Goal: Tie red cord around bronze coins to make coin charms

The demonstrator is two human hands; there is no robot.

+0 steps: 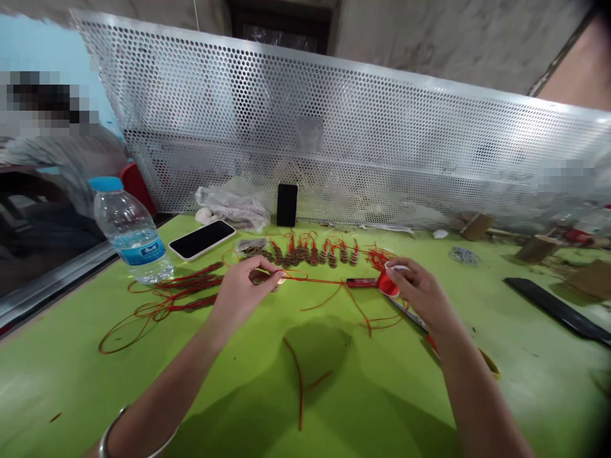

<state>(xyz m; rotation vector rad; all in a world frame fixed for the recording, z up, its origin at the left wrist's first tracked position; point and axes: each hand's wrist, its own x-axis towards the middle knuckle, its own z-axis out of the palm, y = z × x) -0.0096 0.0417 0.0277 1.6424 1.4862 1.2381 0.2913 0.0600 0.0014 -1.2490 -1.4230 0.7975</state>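
Red string [315,280] runs in a tight line between the two hands, just above the green table [238,401]. The left hand [241,292] pinches one end of it between thumb and first finger, with the other fingers curled in. The right hand [420,289] has its fingers closed around a small red spool [387,284], and the string comes out from under those fingers. A small thing may sit at the left fingertips, but it is too tiny to tell what it is. Just past the fingers, on the far side, stands a row of little stacks of coins tied with red string [310,254]. I think a hard pull could make the string slip out of the pinch, or snap. If the string swings, it might knock the coin stacks over, because they are so near. Loose red strings [162,305] lie in a heap out past the left fingers, and more loose ends lie under the tight line, so the string could get caught and knot up. Farther out past the left hand stand a water bottle [128,232] and a white phone [202,239]. A bump from the left arm could tip the bottle toward the phone. A black phone [287,205] leans on the metal screen with holes [363,140] at the back.
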